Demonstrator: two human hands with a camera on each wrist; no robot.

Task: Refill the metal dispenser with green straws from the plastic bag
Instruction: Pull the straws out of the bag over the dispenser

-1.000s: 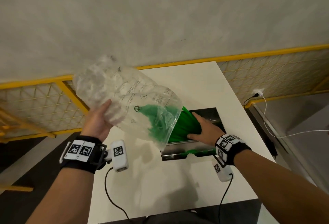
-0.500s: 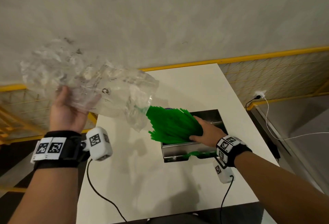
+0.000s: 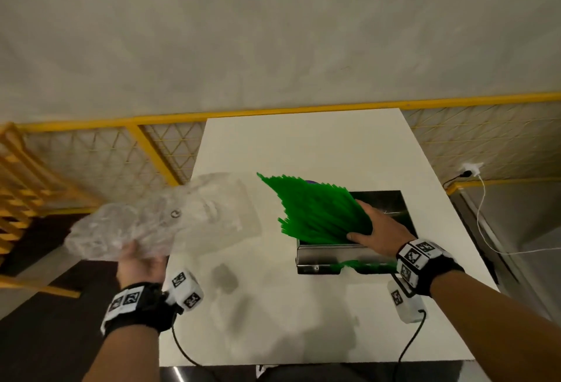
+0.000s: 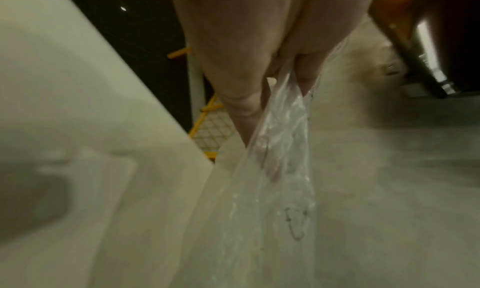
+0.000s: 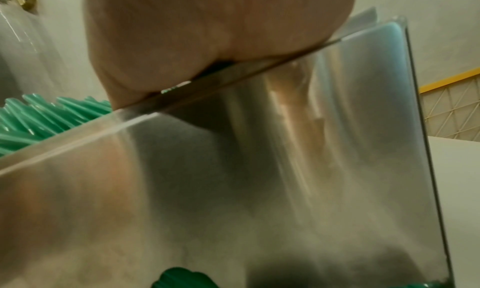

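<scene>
In the head view my left hand (image 3: 139,263) grips a crumpled end of the clear plastic bag (image 3: 164,220), which hangs limp with no straws in it over the table's left edge. The left wrist view shows thumb and fingers (image 4: 244,108) pinching the bag (image 4: 280,169). A fanned bundle of green straws (image 3: 315,208) slants up and left out of the open metal dispenser (image 3: 331,255). My right hand (image 3: 379,229) grips the bundle's lower right end at the dispenser's top rim. More green straws (image 3: 370,266) show in the front slot. The right wrist view is filled by the steel wall (image 5: 233,179), with straw tips (image 5: 39,116) at left.
The dispenser stands right of middle on a white table (image 3: 303,144). Its dark lid (image 3: 385,202) stands open behind my right hand. A yellow mesh fence (image 3: 91,157) runs behind and left of the table. A wall socket with a white cable (image 3: 470,169) is at right.
My left hand pulled the bag up and left off the straws, then lowered it towards the table's left edge. The straws are now bare and fanned out. My right hand stayed on them.
</scene>
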